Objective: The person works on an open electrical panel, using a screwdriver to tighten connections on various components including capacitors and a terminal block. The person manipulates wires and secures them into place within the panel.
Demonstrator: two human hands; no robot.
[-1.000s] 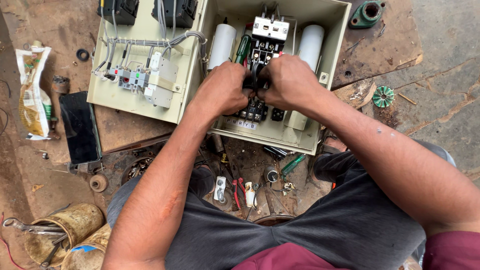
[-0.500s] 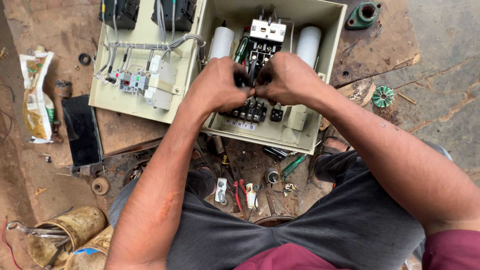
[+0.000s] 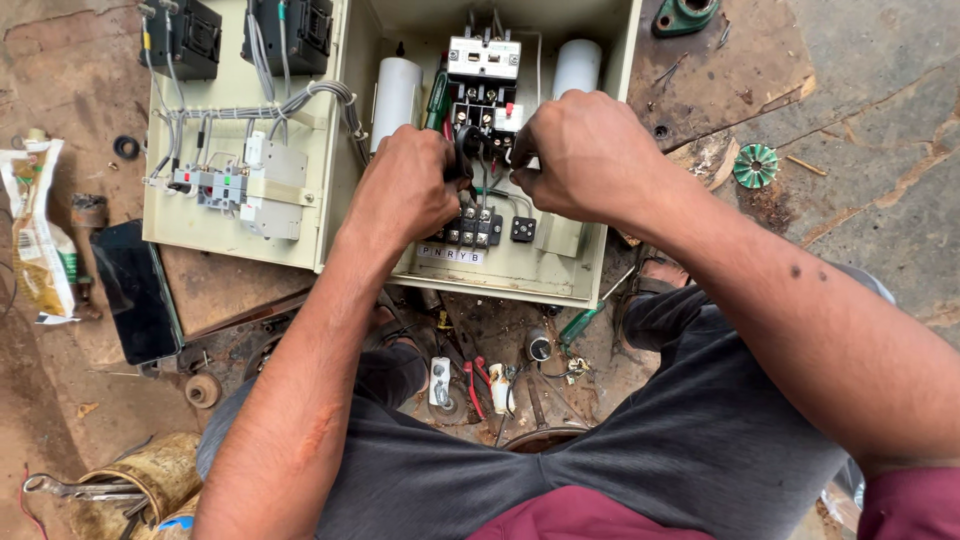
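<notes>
Both hands inside the open cream control box [image 3: 600, 250] on the floor. Left hand [image 3: 405, 190] fingers closed round a black-handled tool [image 3: 463, 150] at the contactor [image 3: 482, 85]; right hand [image 3: 590, 150] fingers pinched on black wires [image 3: 487, 160] beside it. Risks, as judged: tool slipping off a terminal, a wire pulling loose, loose screws dropping among floor clutter near the pliers [image 3: 472, 380].

- Stained concrete floor [image 3: 880, 130], cracked.
- On it: open beige control box [image 3: 520, 275], black phone [image 3: 135, 290], snack packet [image 3: 40, 240], green disc [image 3: 755, 165], red-handled pliers [image 3: 475, 385].
</notes>
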